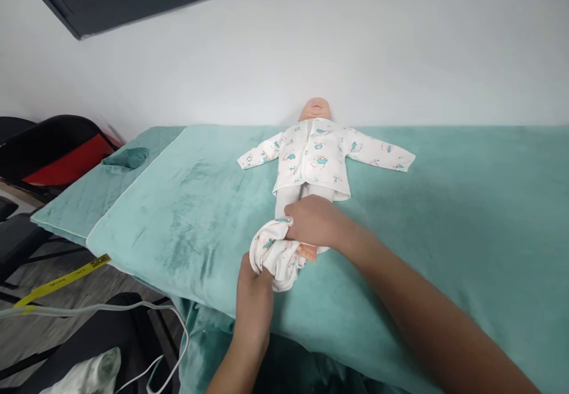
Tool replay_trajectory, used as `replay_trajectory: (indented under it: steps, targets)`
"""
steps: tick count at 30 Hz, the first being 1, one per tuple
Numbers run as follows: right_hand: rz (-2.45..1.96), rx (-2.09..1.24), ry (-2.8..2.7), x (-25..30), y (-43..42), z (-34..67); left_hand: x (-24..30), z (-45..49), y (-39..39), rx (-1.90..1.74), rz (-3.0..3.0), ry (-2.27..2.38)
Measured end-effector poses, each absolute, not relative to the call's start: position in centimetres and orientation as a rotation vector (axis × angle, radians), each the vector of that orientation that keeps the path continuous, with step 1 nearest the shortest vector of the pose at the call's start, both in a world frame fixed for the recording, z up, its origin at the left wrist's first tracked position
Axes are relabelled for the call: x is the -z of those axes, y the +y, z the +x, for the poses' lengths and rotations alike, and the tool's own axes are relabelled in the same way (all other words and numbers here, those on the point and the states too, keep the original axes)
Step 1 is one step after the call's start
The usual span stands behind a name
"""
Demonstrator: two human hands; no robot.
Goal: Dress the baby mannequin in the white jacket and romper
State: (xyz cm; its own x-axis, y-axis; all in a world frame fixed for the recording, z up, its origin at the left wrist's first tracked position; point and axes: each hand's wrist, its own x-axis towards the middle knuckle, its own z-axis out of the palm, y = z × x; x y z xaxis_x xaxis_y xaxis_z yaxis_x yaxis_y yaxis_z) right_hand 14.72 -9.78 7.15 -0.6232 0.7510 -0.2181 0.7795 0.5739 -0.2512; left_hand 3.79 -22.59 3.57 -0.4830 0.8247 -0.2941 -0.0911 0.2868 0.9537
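Your 1 dressed baby doll [313, 157] lies on 1 massage bed [466, 222], long axis roughly 12-to-6, head [315, 109] at 12. Your left hand [254, 293] and right hand [313, 221], curled closed, grip 1 bunched printed garment [275, 255] at its 6 o'clock end.

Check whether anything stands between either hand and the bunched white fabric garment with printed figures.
Nothing visible stands in the way: the left hand and right hand both hold the garment directly.

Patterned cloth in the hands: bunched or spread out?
Bunched: the cloth gathers in thick folds between the left hand and right hand.
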Motion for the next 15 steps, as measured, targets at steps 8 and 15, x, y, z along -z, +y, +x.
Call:
replay_trajectory:
  steps: [8, 15]
  targets:
    - [1.216, 0.629, 2.868, -6.7, -9.5, 15.3, -3.7, 2.2, -22.5, -1.168, 0.624, 1.360]
    - [1.269, 1.138, 2.927, -6.5, -9.0, 16.3, -2.1, 1.9, -20.9, -1.254, 0.473, 1.128]
